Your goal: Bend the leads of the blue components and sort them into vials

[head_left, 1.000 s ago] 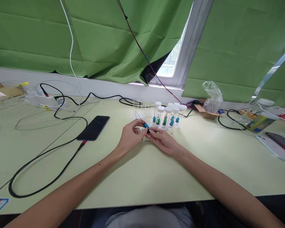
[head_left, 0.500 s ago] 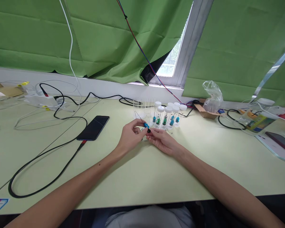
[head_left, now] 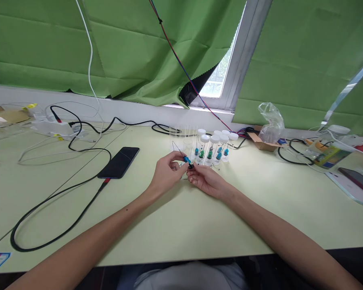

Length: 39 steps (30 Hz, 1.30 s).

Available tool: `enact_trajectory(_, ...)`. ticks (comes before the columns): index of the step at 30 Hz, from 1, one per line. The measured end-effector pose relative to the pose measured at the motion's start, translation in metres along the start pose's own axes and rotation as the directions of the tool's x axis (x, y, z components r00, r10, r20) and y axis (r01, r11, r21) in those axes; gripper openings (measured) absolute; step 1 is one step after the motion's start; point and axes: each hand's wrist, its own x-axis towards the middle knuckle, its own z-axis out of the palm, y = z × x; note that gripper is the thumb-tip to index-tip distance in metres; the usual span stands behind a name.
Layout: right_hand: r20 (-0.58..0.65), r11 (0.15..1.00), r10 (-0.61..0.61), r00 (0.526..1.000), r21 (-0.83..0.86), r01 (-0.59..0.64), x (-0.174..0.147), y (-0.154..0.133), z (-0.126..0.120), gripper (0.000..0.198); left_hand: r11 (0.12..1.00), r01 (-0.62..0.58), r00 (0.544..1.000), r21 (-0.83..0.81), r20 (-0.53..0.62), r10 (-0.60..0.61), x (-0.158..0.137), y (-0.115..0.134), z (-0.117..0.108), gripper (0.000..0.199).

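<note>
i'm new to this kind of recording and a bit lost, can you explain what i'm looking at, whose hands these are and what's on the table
There is no machine here: these are a person's two bare hands. The view comes from a camera worn on that person's head, looking forward and down.

The left hand pinches a small blue piece. The right hand's fingertips are at a small black part next to it; how firm their grip is, I cannot tell.

On the pale table, just beyond the hands, stand clear jars with white lids and blue or green pieces inside. To the left lies a dark phone with a black cable plugged in. Behind the table hangs a green curtain.
</note>
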Motion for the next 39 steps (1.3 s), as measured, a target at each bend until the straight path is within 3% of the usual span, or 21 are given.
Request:
enact_trajectory(9,0.042,1.0,0.005,0.999,0.01,-0.005,0.0011,0.0021,-0.0009,0.027,1.0,-0.018,1.0,0.0,0.018,0.018,-0.0016,0.0012,0.0002,0.026)
enact_trajectory(17,0.009,0.997,-0.05,0.999,0.052,0.049,0.0012,0.0034,-0.0028,0.015,0.999,-0.033,0.999,0.038,0.043,0.031,-0.0029,0.0027,0.001,0.025)
enact_trajectory(23,0.042,0.995,-0.068,0.997,0.082,0.064,0.0015,0.0053,-0.0026,0.014,0.988,-0.107,0.992,0.109,0.077,0.099,-0.0055,0.0032,0.002,0.022)
enact_trajectory(39,0.08,1.0,0.013,0.997,0.012,-0.014,0.0024,0.006,-0.0039,0.023,0.964,-0.196,0.975,0.182,0.142,0.172,-0.0066,0.0008,0.0034,0.02)
